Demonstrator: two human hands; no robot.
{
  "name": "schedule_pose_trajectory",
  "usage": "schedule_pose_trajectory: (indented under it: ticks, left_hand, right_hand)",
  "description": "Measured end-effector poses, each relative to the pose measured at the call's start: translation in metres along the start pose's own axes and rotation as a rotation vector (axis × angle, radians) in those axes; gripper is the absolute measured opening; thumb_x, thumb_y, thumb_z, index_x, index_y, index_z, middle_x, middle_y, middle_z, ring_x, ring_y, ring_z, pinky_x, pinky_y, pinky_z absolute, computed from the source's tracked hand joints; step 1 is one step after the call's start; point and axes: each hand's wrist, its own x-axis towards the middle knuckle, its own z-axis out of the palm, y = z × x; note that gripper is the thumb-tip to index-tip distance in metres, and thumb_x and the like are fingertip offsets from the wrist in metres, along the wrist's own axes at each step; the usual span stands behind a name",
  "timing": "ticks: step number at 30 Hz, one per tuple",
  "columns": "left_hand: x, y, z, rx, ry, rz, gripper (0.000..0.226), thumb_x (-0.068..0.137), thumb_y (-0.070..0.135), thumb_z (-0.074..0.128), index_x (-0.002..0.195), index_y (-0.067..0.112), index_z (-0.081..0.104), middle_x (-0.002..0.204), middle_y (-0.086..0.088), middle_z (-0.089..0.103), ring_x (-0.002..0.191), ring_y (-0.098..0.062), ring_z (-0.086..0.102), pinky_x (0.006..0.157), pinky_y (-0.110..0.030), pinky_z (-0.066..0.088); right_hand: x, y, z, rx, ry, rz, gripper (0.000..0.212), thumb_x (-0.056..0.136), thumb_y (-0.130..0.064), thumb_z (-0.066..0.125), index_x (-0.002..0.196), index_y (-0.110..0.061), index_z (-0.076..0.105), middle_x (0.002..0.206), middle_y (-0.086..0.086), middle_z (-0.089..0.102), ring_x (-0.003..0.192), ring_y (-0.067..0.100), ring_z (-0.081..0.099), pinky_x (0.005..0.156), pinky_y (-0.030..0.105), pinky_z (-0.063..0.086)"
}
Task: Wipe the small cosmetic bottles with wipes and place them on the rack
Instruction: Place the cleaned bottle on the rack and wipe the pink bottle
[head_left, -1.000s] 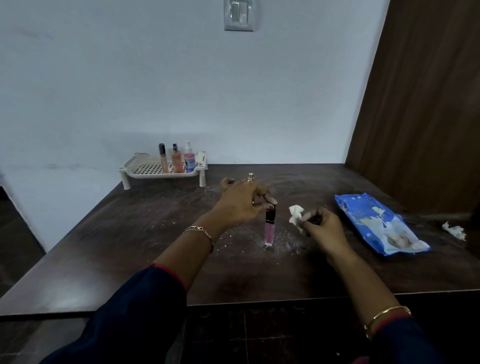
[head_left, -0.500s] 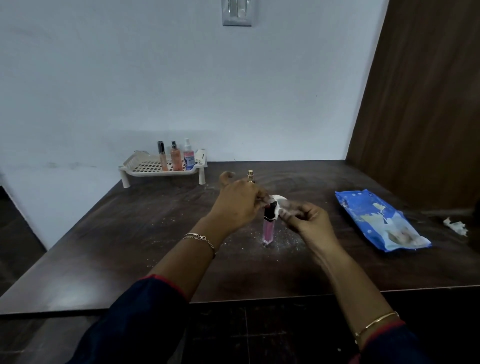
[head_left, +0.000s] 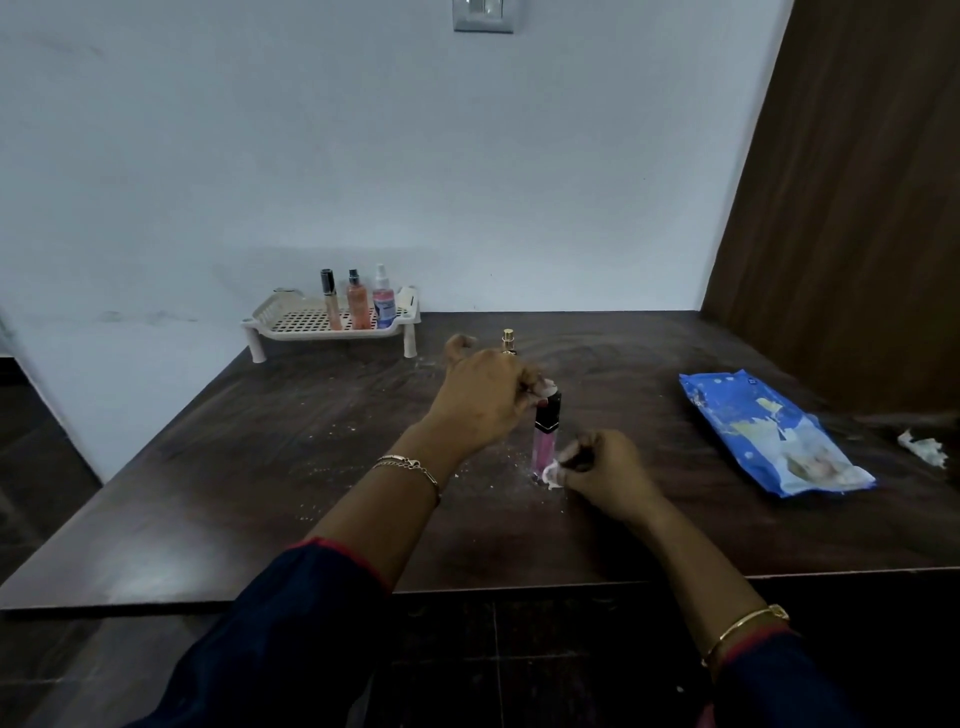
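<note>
Head cam view, the only one I've got. The lip gloss tube (head_left: 545, 441) is a slim clear one with pink gloss inside and a chunky black cap with a thin gold line where cap meets tube. It stands upright on the dark wood table (head_left: 208, 467), well out from the rack (head_left: 260, 316), toward me and off to the right of it. White crumbs are scattered on the tabletop round its base.

My left hand (head_left: 480, 397) comes in from the rack's side, back of the hand up, fingers curled and pinching the top of the cap. There's a white bit right at my fingertips, and I can't tell what it is. My right hand (head_left: 602, 467) is on the tube's far side from the rack, low by the table. Thumb and fingers are bunched and pinching a scrunched white wipe (head_left: 551, 474) against the bottom of the tube.

On the rack, lined up along its right end: a black-capped tube (head_left: 330, 304), a peach spray bottle (head_left: 358, 306) and a pink spray bottle (head_left: 383, 306), all upright. A gold-topped bottle (head_left: 508, 340) pokes up just behind my left hand, to the right of the rack. Further right from the rack lies the blue wipes pack (head_left: 769, 436), and beyond that a crumpled used wipe (head_left: 922, 447).
</note>
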Motion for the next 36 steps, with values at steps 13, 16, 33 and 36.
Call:
schedule_pose_trajectory:
  ticks: [13, 16, 33, 36]
  left_hand:
    - [-0.001, 0.001, -0.004, -0.026, -0.011, 0.004, 0.015, 0.086, 0.028, 0.06, 0.096, 0.027, 0.071, 0.103, 0.016, 0.071, 0.104, -0.004, 0.059, 0.105, -0.035, 0.014]
    - [-0.001, 0.0, -0.003, -0.02, -0.017, 0.0, 0.015, 0.085, 0.028, 0.061, 0.098, 0.027, 0.071, 0.104, 0.017, 0.07, 0.104, -0.004, 0.06, 0.105, -0.034, 0.014]
    - [0.002, -0.003, 0.001, 0.002, 0.023, 0.017, 0.014, 0.085, 0.029, 0.062, 0.095, 0.029, 0.071, 0.098, 0.013, 0.072, 0.096, -0.007, 0.062, 0.102, -0.034, 0.016]
    - [0.001, -0.006, 0.001, -0.037, 0.032, 0.005, 0.014, 0.085, 0.026, 0.062, 0.096, 0.027, 0.071, 0.099, 0.016, 0.072, 0.099, -0.003, 0.061, 0.102, -0.032, 0.015]
  right_hand:
    - [0.012, -0.02, -0.025, 0.253, 0.004, -0.045, 0.017, 0.072, 0.004, 0.075, 0.074, -0.011, 0.066, 0.073, 0.001, 0.068, 0.059, -0.002, 0.063, 0.059, 0.014, 0.052]
    - [0.012, -0.004, -0.023, 0.01, -0.072, -0.022, 0.016, 0.072, -0.015, 0.08, 0.085, -0.017, 0.072, 0.077, -0.004, 0.071, 0.062, -0.002, 0.061, 0.061, 0.021, 0.05]
    - [-0.004, -0.052, -0.008, 0.495, 0.236, 0.019, 0.007, 0.075, -0.003, 0.074, 0.077, -0.005, 0.068, 0.067, -0.003, 0.067, 0.052, -0.006, 0.06, 0.051, 0.01, 0.046]
    - [-0.005, -0.037, -0.002, 0.3, 0.227, 0.048, 0.01, 0.073, -0.004, 0.077, 0.072, -0.001, 0.068, 0.062, -0.003, 0.065, 0.047, -0.008, 0.056, 0.05, 0.013, 0.044]
